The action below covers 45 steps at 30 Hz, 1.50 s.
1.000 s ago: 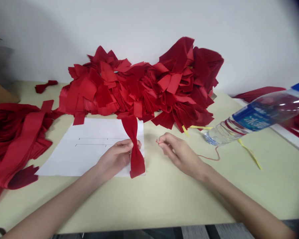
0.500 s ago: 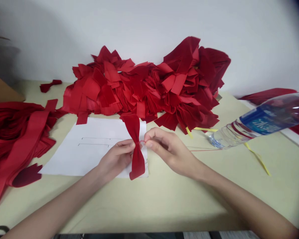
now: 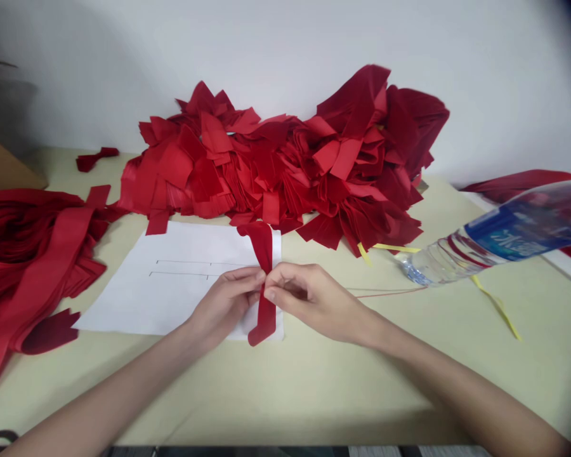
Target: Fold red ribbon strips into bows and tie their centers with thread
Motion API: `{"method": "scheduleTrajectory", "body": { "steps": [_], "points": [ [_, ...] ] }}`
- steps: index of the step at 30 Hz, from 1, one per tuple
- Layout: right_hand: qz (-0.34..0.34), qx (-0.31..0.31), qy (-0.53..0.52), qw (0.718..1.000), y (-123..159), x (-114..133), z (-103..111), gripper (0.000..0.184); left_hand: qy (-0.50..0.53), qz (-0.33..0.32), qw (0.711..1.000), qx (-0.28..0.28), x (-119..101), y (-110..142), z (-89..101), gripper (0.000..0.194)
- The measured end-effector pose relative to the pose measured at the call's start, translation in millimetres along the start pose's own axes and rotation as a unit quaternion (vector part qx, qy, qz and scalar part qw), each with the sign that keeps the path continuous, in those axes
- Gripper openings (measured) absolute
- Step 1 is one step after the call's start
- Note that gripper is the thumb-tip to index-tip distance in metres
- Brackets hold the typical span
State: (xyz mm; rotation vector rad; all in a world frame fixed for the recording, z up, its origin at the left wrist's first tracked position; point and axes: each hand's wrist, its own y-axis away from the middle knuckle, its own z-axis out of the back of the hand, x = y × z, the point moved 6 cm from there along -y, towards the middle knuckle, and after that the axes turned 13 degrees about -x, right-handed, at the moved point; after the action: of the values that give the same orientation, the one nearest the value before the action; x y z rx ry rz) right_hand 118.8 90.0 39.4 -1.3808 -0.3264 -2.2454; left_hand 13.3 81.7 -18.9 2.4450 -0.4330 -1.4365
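Note:
A red velvet ribbon bow [image 3: 265, 317] stands on end over the right side of a white paper sheet [image 3: 124, 304]. My left hand [image 3: 231, 295] pinches its narrow middle from the left. On the other side my right hand [image 3: 309, 295] has thumb and forefinger closed at that same middle, touching the bow; the fingertips hide what lies between them. A thin red thread [image 3: 385, 293] runs from behind my right hand to a water bottle [image 3: 504, 235] lying tilted at the right.
A big heap of red ribbon pieces [image 3: 276, 165] spreads along the wall. Long red ribbon strips [image 3: 42, 266] lie at the left, with a small finished-looking bow [image 3: 96, 158] behind them. Yellow ribbon [image 3: 497, 308] lies by the bottle. A cardboard box [image 3: 4, 165] stands far left.
My right hand has moved left, from pulling thread just beside the bow up against its middle. The bow has turned and shows narrower. The view has shifted slightly.

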Motion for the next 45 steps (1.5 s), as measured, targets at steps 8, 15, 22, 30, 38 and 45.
{"method": "scheduleTrajectory", "body": {
  "steps": [8, 15, 22, 30, 38, 45],
  "points": [
    [-0.039, -0.079, 0.009, 0.996, -5, -14, 10, 0.017, 0.028, 0.013, 0.999, 0.014, 0, 3, -2.9, 0.016],
    [0.009, -0.115, 0.137, 0.984, -9, -14, 26, 0.012, 0.023, 0.074, 0.995, 0.065, 2, 0, 0.9, 0.016],
    [0.072, -0.095, 0.217, 0.969, -7, -7, 30, 0.014, 0.006, 0.059, 0.995, 0.079, 0, -1, 1.5, 0.016],
    [0.01, -0.01, 0.134, 0.991, -14, -15, 35, 0.029, -0.001, 0.028, 0.997, 0.069, -7, -2, 4.4, 0.015],
    [-0.035, 0.079, -0.035, 0.996, -16, -15, 19, 0.03, 0.004, 0.033, 0.997, 0.069, -3, -2, 2.8, 0.013],
    [-0.047, -0.031, 0.0, 0.998, -17, -16, 30, 0.02, -0.008, 0.033, 0.997, 0.073, -4, 1, 0.6, 0.014]
  ]
}}
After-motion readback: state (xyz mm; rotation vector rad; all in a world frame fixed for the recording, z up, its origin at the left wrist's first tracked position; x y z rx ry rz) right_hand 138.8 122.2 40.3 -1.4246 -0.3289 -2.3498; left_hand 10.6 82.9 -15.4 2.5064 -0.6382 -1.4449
